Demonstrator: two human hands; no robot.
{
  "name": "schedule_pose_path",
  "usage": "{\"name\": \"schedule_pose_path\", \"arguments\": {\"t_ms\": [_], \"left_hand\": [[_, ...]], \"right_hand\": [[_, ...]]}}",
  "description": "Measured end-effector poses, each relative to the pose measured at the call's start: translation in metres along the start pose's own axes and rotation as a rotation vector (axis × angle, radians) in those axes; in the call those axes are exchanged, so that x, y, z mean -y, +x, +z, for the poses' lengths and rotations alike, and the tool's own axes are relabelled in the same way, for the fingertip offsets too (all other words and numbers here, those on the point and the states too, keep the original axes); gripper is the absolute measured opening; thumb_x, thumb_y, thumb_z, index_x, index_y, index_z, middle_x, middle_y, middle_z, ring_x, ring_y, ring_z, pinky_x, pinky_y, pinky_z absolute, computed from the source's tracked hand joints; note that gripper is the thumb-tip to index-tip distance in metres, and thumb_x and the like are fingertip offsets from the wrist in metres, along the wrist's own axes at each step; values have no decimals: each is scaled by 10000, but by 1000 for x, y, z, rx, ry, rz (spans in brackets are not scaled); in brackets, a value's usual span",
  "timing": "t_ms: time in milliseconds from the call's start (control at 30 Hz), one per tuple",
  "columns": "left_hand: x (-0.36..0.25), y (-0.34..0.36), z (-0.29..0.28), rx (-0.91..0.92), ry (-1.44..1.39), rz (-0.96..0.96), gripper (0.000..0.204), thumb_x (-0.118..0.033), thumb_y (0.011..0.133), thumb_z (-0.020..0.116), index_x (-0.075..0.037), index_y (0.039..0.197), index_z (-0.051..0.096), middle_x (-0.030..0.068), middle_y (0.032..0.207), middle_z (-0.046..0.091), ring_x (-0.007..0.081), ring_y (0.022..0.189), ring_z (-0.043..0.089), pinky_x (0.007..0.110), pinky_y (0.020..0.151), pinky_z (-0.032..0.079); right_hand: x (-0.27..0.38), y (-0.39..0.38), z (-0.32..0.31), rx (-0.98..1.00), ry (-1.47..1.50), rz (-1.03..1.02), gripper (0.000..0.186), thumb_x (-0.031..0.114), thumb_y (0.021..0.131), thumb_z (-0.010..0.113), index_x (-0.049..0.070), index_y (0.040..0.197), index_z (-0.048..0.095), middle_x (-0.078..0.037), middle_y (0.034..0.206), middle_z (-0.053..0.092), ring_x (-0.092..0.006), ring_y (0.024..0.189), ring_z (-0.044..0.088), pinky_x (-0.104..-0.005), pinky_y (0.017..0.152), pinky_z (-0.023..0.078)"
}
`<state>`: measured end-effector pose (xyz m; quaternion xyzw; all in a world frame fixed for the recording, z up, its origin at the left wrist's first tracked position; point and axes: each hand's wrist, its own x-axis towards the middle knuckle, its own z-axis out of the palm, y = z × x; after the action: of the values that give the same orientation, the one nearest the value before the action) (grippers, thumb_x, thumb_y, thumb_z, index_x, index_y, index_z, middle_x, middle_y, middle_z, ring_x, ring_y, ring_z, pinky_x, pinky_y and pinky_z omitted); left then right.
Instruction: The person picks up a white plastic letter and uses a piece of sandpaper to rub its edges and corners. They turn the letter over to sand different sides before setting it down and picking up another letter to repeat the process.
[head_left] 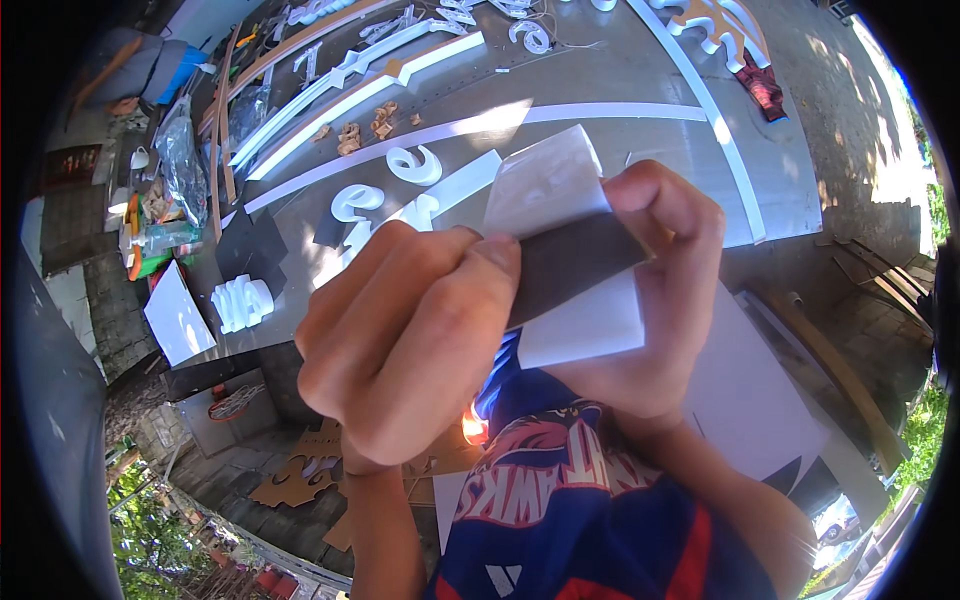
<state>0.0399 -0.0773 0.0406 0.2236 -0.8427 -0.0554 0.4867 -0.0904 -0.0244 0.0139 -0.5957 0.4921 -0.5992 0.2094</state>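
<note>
Close in front of me, my left hand [410,325] is closed, its thumb and forefinger pinching the left end of a dark strip of sandpaper [580,265]. That strip lies across a white block-like piece [545,185], whose smooth lower part [585,325] shows beneath it. My right hand [670,290] curls round the white piece from the right, its forefinger bent over near the top edge. The right fingers behind the piece are hidden. Beyond my left hand, white curled letters [413,165] stand on the grey table.
The grey table [620,80] carries long white strips [735,170], more white letters and crumpled brown scraps [383,120]. White stacked pieces [241,303] and a white sheet [180,315] sit near its left edge. Cut cardboard [295,480] lies on the floor below.
</note>
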Motion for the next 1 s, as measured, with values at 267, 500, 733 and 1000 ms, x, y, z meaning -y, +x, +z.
{"name": "schedule_pose_path", "arguments": {"t_ms": [267, 500, 733, 1000], "left_hand": [[-10, 0, -12, 21, 112, -80, 265, -21, 472, 644, 23, 721, 563, 61, 590, 482, 152, 436, 450, 234, 375, 300], [-8, -2, -20, 191, 132, 65, 232, 32, 545, 685, 24, 754, 584, 71, 570, 512, 130, 409, 443, 215, 361, 281], [-6, -3, -22, 235, 107, 74, 185, 69, 562, 669, 23, 715, 576, 72, 596, 527, 146, 437, 458, 224, 378, 296], [-2, -6, -34, 298, 101, -40, 192, 99, 572, 701, -2, 698, 596, 72, 665, 578, 131, 471, 494, 223, 420, 368]], "right_hand": [[1, 0, 2, 25, 133, 24, 653, 22, 660, 778, -16, 1138, 336, -111, 965, 499, -133, 836, 547, -249, 730, 439], [9, 2, 5, 52, 241, 67, 670, -12, 653, 776, -17, 1141, 317, -121, 941, 502, -129, 819, 541, -242, 714, 443], [9, 1, 5, 59, 243, 117, 691, 1, 651, 786, -19, 1148, 306, -133, 975, 519, -141, 871, 554, -260, 732, 450], [1, 4, 16, 101, 274, 120, 695, -29, 613, 754, 4, 1143, 307, -123, 1008, 521, -126, 835, 525, -233, 733, 423]]}}
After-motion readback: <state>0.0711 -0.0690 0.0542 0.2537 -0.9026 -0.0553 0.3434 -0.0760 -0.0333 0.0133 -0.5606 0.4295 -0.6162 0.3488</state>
